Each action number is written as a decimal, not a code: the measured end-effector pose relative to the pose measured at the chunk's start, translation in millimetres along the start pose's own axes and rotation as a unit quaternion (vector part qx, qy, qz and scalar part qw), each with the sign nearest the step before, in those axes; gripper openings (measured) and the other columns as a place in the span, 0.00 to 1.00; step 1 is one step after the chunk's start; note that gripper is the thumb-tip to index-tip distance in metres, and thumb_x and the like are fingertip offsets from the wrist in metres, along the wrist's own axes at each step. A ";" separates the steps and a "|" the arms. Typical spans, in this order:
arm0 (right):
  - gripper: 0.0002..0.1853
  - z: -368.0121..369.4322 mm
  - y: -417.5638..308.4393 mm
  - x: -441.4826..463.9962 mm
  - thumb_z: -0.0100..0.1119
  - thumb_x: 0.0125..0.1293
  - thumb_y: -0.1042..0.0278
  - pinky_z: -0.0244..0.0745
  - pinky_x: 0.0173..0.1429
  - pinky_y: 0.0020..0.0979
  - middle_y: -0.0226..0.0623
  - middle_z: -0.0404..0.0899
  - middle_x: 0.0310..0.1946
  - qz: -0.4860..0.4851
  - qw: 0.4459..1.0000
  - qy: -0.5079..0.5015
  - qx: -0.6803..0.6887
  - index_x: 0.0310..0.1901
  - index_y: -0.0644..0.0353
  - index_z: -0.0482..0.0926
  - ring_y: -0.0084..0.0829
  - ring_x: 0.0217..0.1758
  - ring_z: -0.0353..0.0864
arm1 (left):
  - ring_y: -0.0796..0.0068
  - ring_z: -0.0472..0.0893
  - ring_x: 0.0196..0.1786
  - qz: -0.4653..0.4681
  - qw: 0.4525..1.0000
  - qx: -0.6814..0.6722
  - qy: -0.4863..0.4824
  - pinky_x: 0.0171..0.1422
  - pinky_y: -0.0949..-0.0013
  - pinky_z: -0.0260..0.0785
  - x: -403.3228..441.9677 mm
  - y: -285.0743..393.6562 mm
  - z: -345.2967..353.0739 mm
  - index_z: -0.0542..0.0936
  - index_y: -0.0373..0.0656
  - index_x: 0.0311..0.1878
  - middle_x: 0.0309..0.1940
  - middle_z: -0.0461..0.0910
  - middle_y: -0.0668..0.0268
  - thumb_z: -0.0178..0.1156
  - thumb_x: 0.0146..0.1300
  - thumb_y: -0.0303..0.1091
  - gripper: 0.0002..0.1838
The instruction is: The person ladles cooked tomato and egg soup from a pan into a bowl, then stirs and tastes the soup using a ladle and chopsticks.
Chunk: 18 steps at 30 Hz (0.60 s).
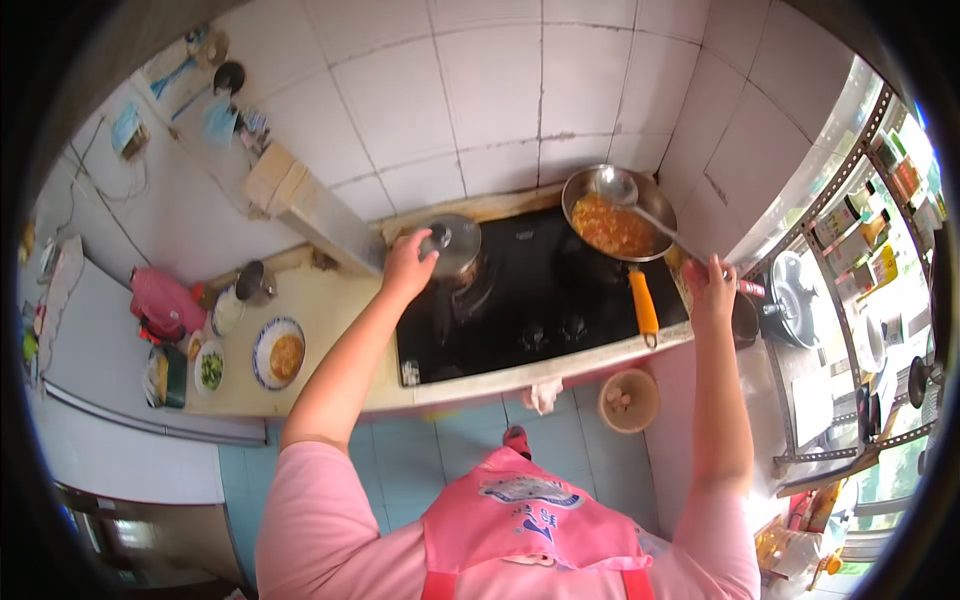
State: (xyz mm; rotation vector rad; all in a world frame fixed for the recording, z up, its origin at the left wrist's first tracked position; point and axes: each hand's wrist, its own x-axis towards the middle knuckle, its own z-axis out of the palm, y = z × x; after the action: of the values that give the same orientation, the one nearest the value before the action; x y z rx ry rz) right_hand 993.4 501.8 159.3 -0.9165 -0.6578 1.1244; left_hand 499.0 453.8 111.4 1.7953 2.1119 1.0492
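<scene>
At the left, a pink object (168,303) sits toward the back of the pale tabletop (332,308), with a small dish of chopped greens (210,368) in front of it. A dark metal cup (257,285) stands to the right of these, and nearer the front edge a blue-rimmed bowl (284,352) contains some yellowish-orange food. Farther right, the person's left hand (407,268) is at the near-left side of a lidded pot (460,252) on the black cooktop (530,262), its fingers extended toward the lid's dark knob (441,236); whether they grip the knob or only touch the lid, I cannot tell. On the right part of the cooktop, near the tiled wall (490,90), a metal pan (577,198) holds a chunky orange-red food (612,232), its orange handle (643,303) pointing toward the person. Below, on the floor, stands a round bucket (647,412) with a few pale pieces inside. A metal ladle (656,223) lies across the pan, its bowl end inside and its shaft slanting out over the rim to the right hand (712,290), which is closed around the handle. At the far right is a metal rack (812,240) of jars and kitchenware.
</scene>
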 end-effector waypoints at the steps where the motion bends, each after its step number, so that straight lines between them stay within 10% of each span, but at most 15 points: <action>1: 0.09 -1.1 0.0 7.5 0.54 0.69 0.66 0.81 0.47 0.37 0.45 0.80 0.35 0.007 1.000 0.023 -0.009 0.43 0.57 0.64 0.36 0.38 0.84 | 0.58 0.77 0.53 0.016 0.997 0.069 -0.020 0.55 0.59 0.71 21.0 2.6 8.2 0.75 0.50 0.56 0.50 0.76 0.59 0.63 0.58 0.36 0.21; 18: 0.10 -43.4 18.1 65.6 0.53 0.70 0.65 0.81 0.48 0.37 0.43 0.78 0.35 0.083 0.996 0.018 -0.006 0.44 0.58 0.65 0.36 0.38 0.83 | 0.53 0.75 0.52 -0.034 0.973 0.198 -0.112 0.54 0.54 0.70 89.6 -22.3 64.9 0.80 0.51 0.48 0.47 0.73 0.57 0.61 0.58 0.30 0.13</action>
State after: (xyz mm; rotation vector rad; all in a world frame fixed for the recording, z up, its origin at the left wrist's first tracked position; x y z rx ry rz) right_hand 1041.7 554.8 122.2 -1.0140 -0.5669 1.2497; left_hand 494.1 561.1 77.0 1.8786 2.3362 0.4013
